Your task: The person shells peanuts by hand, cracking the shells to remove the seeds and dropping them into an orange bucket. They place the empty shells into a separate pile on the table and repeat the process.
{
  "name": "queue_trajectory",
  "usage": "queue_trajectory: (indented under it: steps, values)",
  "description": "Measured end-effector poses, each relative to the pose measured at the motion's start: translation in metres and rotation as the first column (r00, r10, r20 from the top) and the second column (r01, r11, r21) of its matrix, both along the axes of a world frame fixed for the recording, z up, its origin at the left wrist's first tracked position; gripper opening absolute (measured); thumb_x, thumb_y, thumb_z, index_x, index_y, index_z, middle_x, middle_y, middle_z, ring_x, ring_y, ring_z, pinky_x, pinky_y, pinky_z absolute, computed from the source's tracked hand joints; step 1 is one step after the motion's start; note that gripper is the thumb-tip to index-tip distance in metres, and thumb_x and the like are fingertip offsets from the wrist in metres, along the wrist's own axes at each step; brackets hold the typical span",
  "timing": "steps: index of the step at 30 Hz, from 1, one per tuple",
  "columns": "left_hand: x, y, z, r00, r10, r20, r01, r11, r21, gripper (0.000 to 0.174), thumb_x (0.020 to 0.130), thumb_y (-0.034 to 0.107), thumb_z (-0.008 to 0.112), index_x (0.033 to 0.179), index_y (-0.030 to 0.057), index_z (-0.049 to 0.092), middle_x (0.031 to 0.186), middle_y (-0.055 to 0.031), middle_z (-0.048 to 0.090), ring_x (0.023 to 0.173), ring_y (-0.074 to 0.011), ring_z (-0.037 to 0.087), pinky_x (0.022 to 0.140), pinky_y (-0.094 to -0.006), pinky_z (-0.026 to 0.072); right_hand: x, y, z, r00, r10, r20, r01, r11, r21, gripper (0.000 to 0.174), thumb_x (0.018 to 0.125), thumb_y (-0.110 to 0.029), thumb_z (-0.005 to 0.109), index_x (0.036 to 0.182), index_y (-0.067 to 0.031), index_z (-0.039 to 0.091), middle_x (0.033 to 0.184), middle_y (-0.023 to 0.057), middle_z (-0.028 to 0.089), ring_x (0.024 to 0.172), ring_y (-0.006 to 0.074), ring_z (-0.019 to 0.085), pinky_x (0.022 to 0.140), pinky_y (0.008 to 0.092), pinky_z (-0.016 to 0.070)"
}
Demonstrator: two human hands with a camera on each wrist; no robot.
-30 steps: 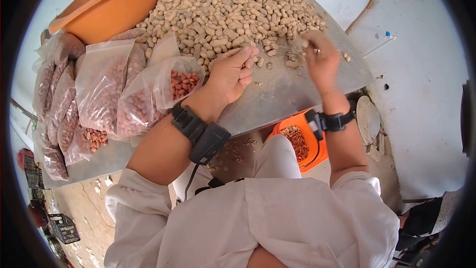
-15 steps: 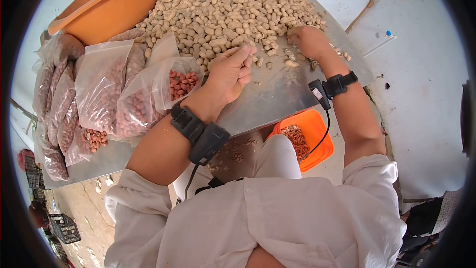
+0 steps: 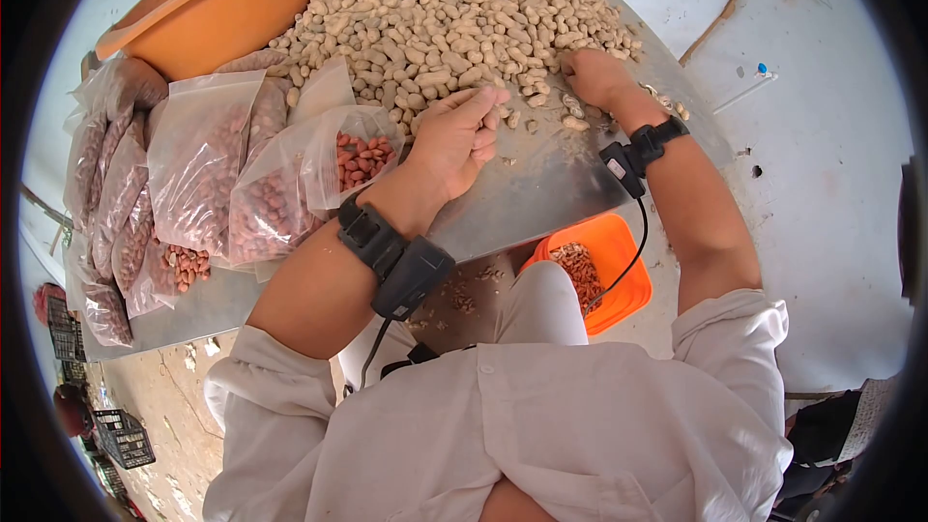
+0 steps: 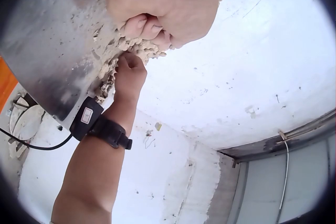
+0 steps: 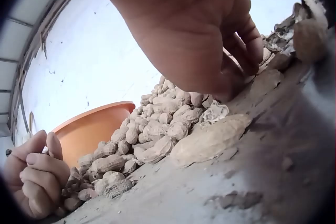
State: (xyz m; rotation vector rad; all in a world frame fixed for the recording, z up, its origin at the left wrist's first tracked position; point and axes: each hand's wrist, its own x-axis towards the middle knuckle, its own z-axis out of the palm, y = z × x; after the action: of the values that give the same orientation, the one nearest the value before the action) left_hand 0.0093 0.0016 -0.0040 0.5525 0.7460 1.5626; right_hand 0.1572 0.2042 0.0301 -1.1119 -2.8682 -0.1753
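Note:
My left hand (image 3: 454,140) hovers over the near edge of a heap of unshelled peanuts (image 3: 445,10), its fingers curled in and the thumb against the forefinger. In the right wrist view a pale sliver shows between that thumb and forefinger; I cannot tell what it is. At the right edge of the heap, my right hand (image 3: 599,77) reaches down with bent fingers, their tips hidden among peanuts and broken shells (image 5: 286,32). Close below it, a single unshelled peanut (image 5: 212,140) lies on the metal tabletop (image 3: 541,174).
Clear bags of red peanut kernels (image 3: 198,174) crowd the table's left side, one open with kernels (image 3: 362,159) showing. Behind them leans a large orange basin (image 3: 222,14). Below the table's front edge, an orange bucket (image 3: 633,280) holds reddish bits. A white wall (image 3: 822,135) stands right.
My right hand has moved from beside the heap, where it was blurred in motion, up and left to the heap's right edge. The left hand has stayed almost in place.

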Motion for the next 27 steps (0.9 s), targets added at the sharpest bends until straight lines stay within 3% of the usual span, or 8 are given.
queue_trajectory:
  steps: [4, 7, 10, 13, 19, 22, 25, 27]
  values:
    - [-0.001, 0.0, -0.001, 0.999, -0.008, 0.036, 0.008, 1.0, 0.007, 0.023, 0.091, 0.021, 0.051, 0.099, 0.0004, 0.057, 0.066, 0.002, 0.046, 0.05, -0.0057, 0.035, 0.045, -0.0194, 0.0288, 0.007, 0.0, -0.004, 0.887, 0.108, -0.449, -0.184, 0.975, -0.128, 0.017, 0.081, -0.011, 0.056, 0.095, -0.0041, 0.062, 0.082, 0.0114, 0.064, 0.071, 0.0243, 0.059, 0.064, 0.0333, 0.0467]
    - [-0.001, 0.001, -0.002, 0.997, -0.028, 0.07, 0.027, 1.0, 0.011, 0.023, 0.091, 0.021, 0.051, 0.099, -0.0002, 0.057, 0.066, 0.0013, 0.046, 0.05, -0.0062, 0.035, 0.045, -0.0199, 0.0288, 0.008, -0.018, 0.006, 0.686, -0.224, -0.692, -0.434, 0.637, -0.637, 0.017, 0.084, -0.013, 0.058, 0.097, -0.0018, 0.061, 0.078, 0.0051, 0.064, 0.064, 0.0129, 0.056, 0.059, 0.0262, 0.0445]
    - [-0.002, 0.003, -0.003, 0.996, -0.053, 0.07, 0.053, 0.999, 0.002, 0.029, 0.093, 0.026, 0.047, 0.101, 0.0003, 0.056, 0.067, 0.0006, 0.047, 0.049, -0.0058, 0.035, 0.045, -0.0186, 0.0295, 0.008, -0.043, 0.005, 0.541, -0.362, -0.759, -0.696, 0.313, -0.646, 0.017, 0.088, -0.012, 0.055, 0.098, -0.0004, 0.061, 0.077, 0.0019, 0.063, 0.061, 0.0067, 0.052, 0.055, 0.0203, 0.0412]
    - [-0.003, 0.002, -0.003, 0.988, -0.106, 0.11, 0.11, 0.993, -0.035, 0.035, 0.093, 0.032, 0.045, 0.099, 0.0005, 0.057, 0.068, 0.0, 0.046, 0.05, -0.0061, 0.035, 0.045, -0.0192, 0.0292, 0.006, -0.065, 0.012, 0.583, -0.33, -0.743, -0.703, 0.253, -0.664, 0.018, 0.086, -0.012, 0.056, 0.099, -0.0013, 0.061, 0.073, 0.0012, 0.061, 0.06, 0.0065, 0.051, 0.053, 0.019, 0.0398]
    - [-0.003, 0.002, 0.001, 0.953, -0.187, 0.237, 0.205, 0.977, -0.051, 0.038, 0.093, 0.036, 0.044, 0.096, 0.0012, 0.058, 0.068, 0.0001, 0.046, 0.05, -0.0064, 0.035, 0.045, -0.0189, 0.0294, -0.002, -0.095, 0.031, 0.698, -0.131, -0.705, -0.608, 0.411, -0.679, 0.019, 0.084, -0.013, 0.057, 0.1, -0.0019, 0.061, 0.069, -0.0004, 0.058, 0.059, 0.0064, 0.05, 0.052, 0.0186, 0.0385]
    - [-0.007, 0.005, -0.003, 0.956, -0.185, 0.228, 0.193, 0.981, -0.011, 0.031, 0.092, 0.032, 0.048, 0.093, 0.0021, 0.058, 0.068, 0.0006, 0.046, 0.05, -0.0065, 0.035, 0.044, -0.0187, 0.0298, 0.004, -0.067, 0.036, 0.679, -0.203, -0.705, -0.464, 0.625, -0.628, 0.018, 0.081, -0.012, 0.059, 0.095, -0.0018, 0.063, 0.067, 0.001, 0.057, 0.06, 0.0072, 0.051, 0.052, 0.0211, 0.0394]
    - [-0.007, 0.006, -0.006, 0.964, -0.161, 0.211, 0.16, 0.987, 0.018, 0.023, 0.091, 0.026, 0.052, 0.087, 0.0035, 0.058, 0.068, 0.0009, 0.047, 0.05, -0.0066, 0.036, 0.044, -0.0189, 0.0301, 0.02, -0.001, 0.024, 0.866, 0.036, -0.499, -0.218, 0.925, -0.312, 0.019, 0.076, -0.012, 0.061, 0.091, -0.0014, 0.065, 0.073, 0.0068, 0.061, 0.065, 0.0133, 0.056, 0.058, 0.0271, 0.0445]
    - [-0.007, 0.006, -0.006, 0.971, -0.141, 0.193, 0.14, 0.99, 0.022, 0.02, 0.09, 0.023, 0.054, 0.084, 0.0043, 0.057, 0.067, 0.0012, 0.047, 0.049, -0.0066, 0.036, 0.044, -0.0191, 0.0302, 0.03, 0.017, 0.018, 0.921, -0.01, -0.389, -0.106, 0.955, -0.276, 0.02, 0.074, -0.012, 0.061, 0.09, -0.0017, 0.065, 0.08, 0.0112, 0.063, 0.071, 0.0194, 0.06, 0.066, 0.0311, 0.0465]
